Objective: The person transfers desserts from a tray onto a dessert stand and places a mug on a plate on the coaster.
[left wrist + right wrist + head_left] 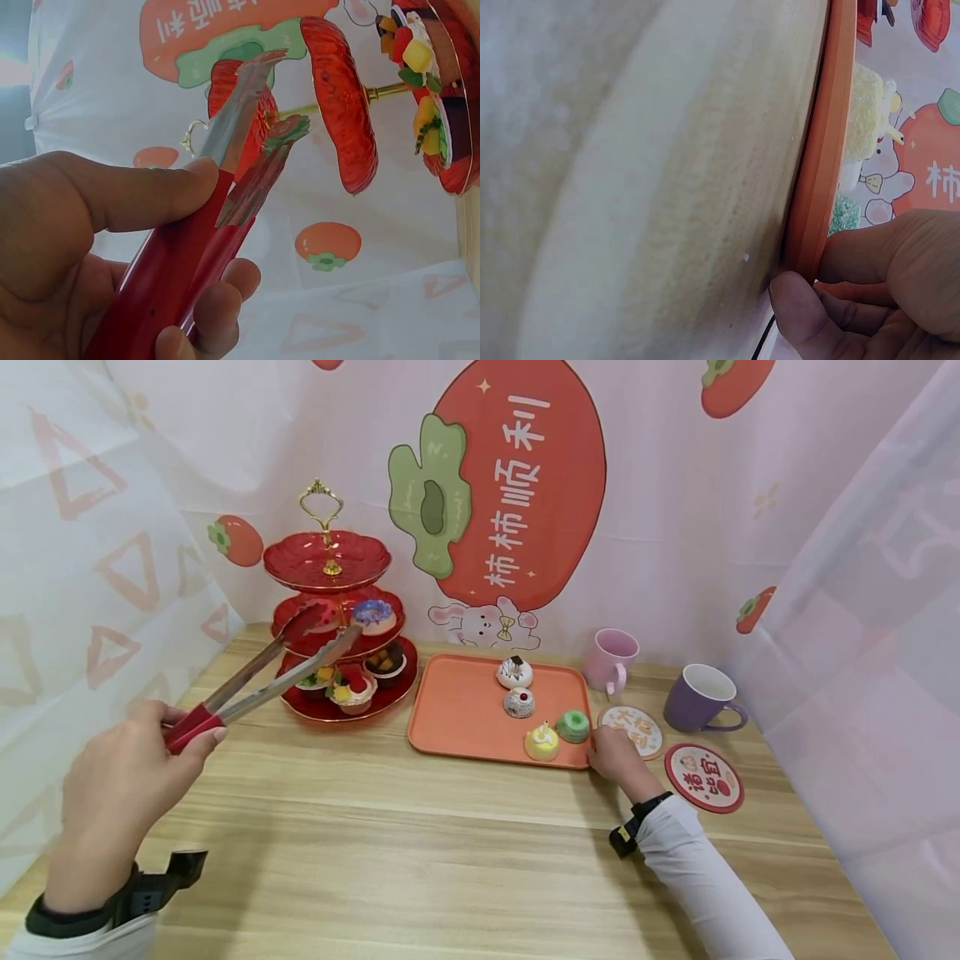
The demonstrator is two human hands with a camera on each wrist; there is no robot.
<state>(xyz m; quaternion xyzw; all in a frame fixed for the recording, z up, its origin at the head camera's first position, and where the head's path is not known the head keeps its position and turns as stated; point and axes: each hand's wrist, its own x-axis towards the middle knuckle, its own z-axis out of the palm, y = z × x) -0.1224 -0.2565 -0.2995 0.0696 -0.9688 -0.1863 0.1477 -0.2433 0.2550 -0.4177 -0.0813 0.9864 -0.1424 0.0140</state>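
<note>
My left hand (123, 768) grips tongs (273, 687) with red handles and metal arms. The tongs' arms stand apart before the middle tier of a red cake stand (326, 560). A cupcake with blue-purple icing (373, 618) sits on that tier beside the right tong tip; whether they touch I cannot tell. In the left wrist view, nothing shows between the tips. At the front right corner of an orange tray (457, 710), my right hand (618, 760) pinches the rim between thumb and fingers. On the tray are a yellow cake (542, 741), a green cake (573, 727) and two white pastries (514, 672).
Several cupcakes (354, 691) fill the stand's bottom tier. Right of the tray are a pink mug (611, 660), a purple mug (699, 697) and two round coasters (703, 778), one partly behind my right hand. Printed cloth hangs behind and at both sides.
</note>
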